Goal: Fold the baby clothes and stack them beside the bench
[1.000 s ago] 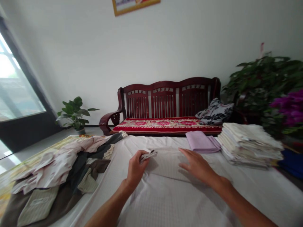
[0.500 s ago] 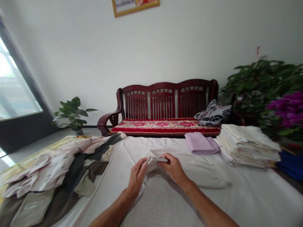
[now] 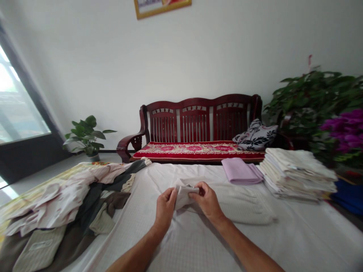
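A pale cream ribbed garment (image 3: 246, 203) lies lengthwise on the white cloth, stretching right from my hands; its exact kind is hard to tell. Its left end is lifted and doubled into a small folded edge (image 3: 184, 196). My left hand (image 3: 166, 206) pinches the left side of that edge between thumb and fingers. On the opposite side, my right hand (image 3: 209, 200) grips the edge with its thumb in front and fingers curled behind. A folded lilac cloth (image 3: 241, 172) rests beyond the garment, touching or close to a tall stack of folded whitish clothes (image 3: 296, 173).
The white cloth (image 3: 136, 234) covers the table. Loose unfolded clothes (image 3: 65, 204) are heaped at the left. Behind stands a dark red wooden bench (image 3: 195, 121) with a patterned cushion (image 3: 256, 136). A potted plant (image 3: 89, 136) is at left, purple flowers (image 3: 344, 130) at right.
The folded edge has turned slightly, showing more of its front face. My left fingers have shifted a little and stand more upright; both hands keep hold.
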Available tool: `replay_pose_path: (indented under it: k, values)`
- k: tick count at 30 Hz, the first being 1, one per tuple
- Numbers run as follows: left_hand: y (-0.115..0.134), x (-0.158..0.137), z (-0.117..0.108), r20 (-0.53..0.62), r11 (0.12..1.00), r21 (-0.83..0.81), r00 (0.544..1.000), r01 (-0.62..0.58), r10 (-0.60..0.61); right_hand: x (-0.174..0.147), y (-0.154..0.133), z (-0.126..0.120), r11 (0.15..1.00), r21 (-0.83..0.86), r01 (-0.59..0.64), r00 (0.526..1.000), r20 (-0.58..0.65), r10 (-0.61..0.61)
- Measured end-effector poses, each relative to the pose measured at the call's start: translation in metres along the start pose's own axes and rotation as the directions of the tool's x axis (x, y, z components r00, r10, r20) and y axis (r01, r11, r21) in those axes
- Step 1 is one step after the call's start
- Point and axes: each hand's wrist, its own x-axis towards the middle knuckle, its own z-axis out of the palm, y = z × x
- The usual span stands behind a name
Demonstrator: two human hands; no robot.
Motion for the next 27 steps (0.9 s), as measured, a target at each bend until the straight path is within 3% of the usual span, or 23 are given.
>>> replay_pose_path:
  k: [11,22,27]
  values:
    - [0.007,0.000,0.000,-0.030,1.000,-0.011,0.999,-0.021,0.021,-0.006,-0.014,-0.003,0.964,-0.122,0.237,0.970,0.078,-0.229]
    - [0.021,-0.016,0.004,0.052,0.978,0.066,0.980,-0.197,0.194,-0.004,-0.012,-0.003,0.977,-0.118,0.179,0.984,0.011,-0.179]
    - [0.018,-0.015,0.008,-0.015,0.960,0.144,0.970,-0.239,0.243,-0.003,-0.013,0.001,0.996,-0.027,0.089,0.995,-0.032,-0.090]
